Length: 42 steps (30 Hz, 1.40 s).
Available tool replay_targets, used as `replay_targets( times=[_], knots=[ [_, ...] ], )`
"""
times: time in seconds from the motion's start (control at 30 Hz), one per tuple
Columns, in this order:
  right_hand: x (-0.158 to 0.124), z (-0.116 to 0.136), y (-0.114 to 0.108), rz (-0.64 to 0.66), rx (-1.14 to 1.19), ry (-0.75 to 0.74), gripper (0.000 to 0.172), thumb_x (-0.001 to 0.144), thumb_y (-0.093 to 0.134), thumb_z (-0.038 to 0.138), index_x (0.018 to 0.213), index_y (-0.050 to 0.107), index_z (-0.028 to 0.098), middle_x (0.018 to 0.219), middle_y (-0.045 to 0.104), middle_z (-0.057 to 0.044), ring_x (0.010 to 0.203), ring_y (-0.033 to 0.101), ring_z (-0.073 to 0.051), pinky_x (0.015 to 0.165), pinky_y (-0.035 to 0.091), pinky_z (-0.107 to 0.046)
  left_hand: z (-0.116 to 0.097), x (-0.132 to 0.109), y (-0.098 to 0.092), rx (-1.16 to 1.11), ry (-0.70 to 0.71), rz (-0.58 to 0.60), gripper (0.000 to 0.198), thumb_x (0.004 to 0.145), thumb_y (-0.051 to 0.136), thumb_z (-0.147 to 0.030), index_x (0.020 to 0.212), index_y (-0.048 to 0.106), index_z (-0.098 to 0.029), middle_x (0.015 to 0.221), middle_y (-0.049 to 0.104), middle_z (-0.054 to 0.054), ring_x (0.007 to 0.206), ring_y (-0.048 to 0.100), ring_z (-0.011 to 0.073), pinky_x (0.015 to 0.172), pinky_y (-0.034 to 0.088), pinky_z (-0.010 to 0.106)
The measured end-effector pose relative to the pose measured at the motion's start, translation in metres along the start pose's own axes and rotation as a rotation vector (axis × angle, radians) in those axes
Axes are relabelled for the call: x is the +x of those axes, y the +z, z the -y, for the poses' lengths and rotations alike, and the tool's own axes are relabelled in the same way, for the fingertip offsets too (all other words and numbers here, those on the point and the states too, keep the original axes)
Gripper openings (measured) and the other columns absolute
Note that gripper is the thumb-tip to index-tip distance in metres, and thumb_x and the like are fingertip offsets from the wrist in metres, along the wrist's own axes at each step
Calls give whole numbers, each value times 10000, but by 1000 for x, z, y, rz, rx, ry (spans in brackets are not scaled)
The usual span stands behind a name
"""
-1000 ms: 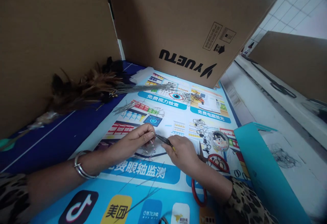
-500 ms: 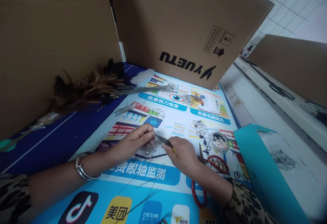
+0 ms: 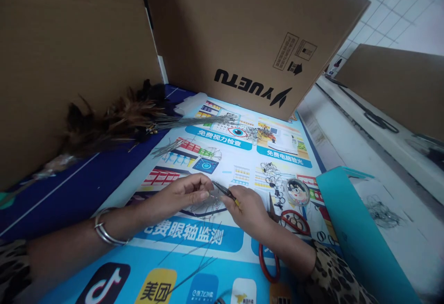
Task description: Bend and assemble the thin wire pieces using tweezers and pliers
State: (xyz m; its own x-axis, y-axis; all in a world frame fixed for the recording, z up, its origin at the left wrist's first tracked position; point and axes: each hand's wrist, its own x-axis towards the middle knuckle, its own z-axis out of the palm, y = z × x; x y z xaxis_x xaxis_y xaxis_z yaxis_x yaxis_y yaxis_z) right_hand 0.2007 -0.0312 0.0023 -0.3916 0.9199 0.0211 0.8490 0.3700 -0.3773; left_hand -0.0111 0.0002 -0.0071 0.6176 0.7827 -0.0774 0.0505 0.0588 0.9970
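My right hand (image 3: 248,207) is wrapped around needle-nose pliers (image 3: 225,191) with dark jaws and a yellow-marked handle. Their tip points left and meets the fingertips of my left hand (image 3: 191,194). Thumb and forefinger of that hand are pinched on a thin wire piece (image 3: 212,196), its shape mostly hidden. Just below lies a loose tangle of fine wire (image 3: 203,209) with small reddish bits. Red-handled scissors (image 3: 294,221) lie beside my right wrist, partly under my forearm. Several straight dark wires (image 3: 194,269) are scattered nearer to me on the printed sheet.
Bundles of straight wire (image 3: 201,120) and brown feathers (image 3: 118,114) lie at the back left. Black wire loops (image 3: 274,181) and a round tin (image 3: 297,192) sit to the right, by a turquoise box (image 3: 360,234). Tall cardboard (image 3: 243,31) stands behind.
My left hand's fingers have shifted slightly and opened out around the pinch, with the thumb lower. The pliers stay in my right hand, almost unmoved. The view has drifted slightly.
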Motion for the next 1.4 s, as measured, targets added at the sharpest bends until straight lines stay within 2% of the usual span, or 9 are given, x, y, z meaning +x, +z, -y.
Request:
replay_targets(
  times=[0.63, 0.83, 1.13, 1.4],
  knots=[
    [-1, -2, -1, -8, 30, 9, 302, 908, 375, 420, 779, 504, 178, 712, 546, -9, 627, 469, -114, 530, 257, -214, 7, 1, -5, 235, 62, -49, 166, 801, 527, -334, 770, 560, -174, 752, 524, 12, 696, 470, 134, 601, 386, 220],
    [-1, -3, 0, -13, 11, -29, 291, 906, 385, 417, 810, 519, 177, 772, 563, -20, 674, 480, -120, 557, 273, -216, 7, 2, -5, 271, 79, -35, 144, 801, 518, -284, 728, 560, -167, 734, 521, 10, 682, 473, 125, 604, 389, 218],
    [4, -4, 1, -19, -46, -33, 290, 906, 388, 416, 842, 536, 174, 787, 567, -25, 700, 488, -129, 575, 284, -228, 4, 3, -3, 262, 69, -46, 156, 785, 529, -291, 693, 552, -167, 689, 503, 1, 647, 452, 122, 574, 379, 217],
    [3, -6, -8, -65, 4, 11, 273, 907, 386, 397, 881, 541, 174, 830, 566, -37, 765, 500, -145, 618, 316, -233, 5, 1, -5, 202, 33, -64, 143, 793, 541, -293, 720, 561, -172, 708, 501, -11, 649, 457, 113, 577, 361, 210]
  ],
)
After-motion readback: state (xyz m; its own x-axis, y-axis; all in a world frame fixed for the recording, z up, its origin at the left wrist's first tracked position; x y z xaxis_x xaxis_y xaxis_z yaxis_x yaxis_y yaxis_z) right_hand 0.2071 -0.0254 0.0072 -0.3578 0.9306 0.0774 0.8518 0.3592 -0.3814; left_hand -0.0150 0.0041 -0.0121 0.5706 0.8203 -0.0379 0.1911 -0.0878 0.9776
